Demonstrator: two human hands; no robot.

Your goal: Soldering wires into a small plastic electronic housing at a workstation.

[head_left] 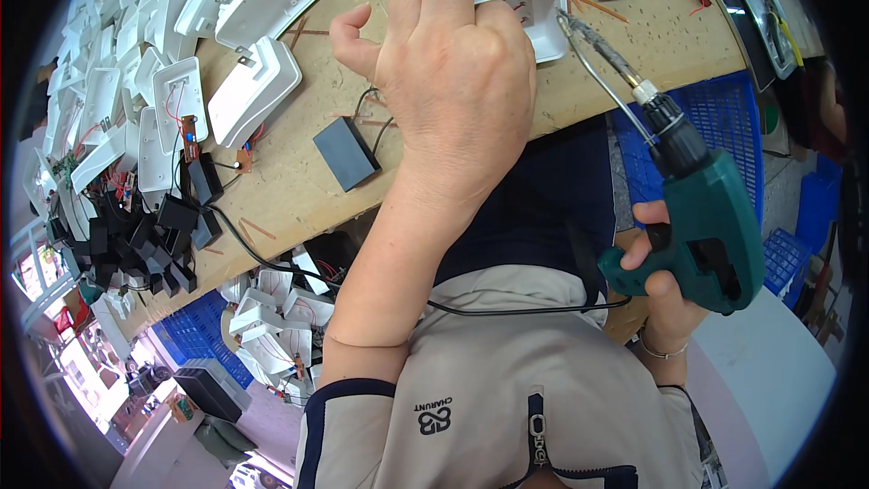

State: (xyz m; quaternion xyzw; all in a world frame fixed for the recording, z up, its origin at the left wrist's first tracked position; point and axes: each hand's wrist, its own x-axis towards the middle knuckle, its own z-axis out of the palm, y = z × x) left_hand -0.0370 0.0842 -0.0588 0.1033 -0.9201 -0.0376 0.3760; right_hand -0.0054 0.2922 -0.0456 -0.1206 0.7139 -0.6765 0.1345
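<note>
From the head camera I see my left hand (457, 81) closed over a white plastic housing shell (536, 14), pressing it onto the brown wooden table (299, 190) near the far edge. My right hand (659, 285) is wrapped around the grip of a green pistol-shaped soldering gun (715, 226), one finger on its trigger. The gun's long metal tip (593, 41) slants up and touches the shell's right corner. A black cable (507, 311) runs from the gun across my beige jacket. To my left, a small black rectangular box (346, 154) lies on the table, and beyond it a heap of white plastic shells (217, 27). A blue plastic crate (715, 118) stands below the table edge.
</note>
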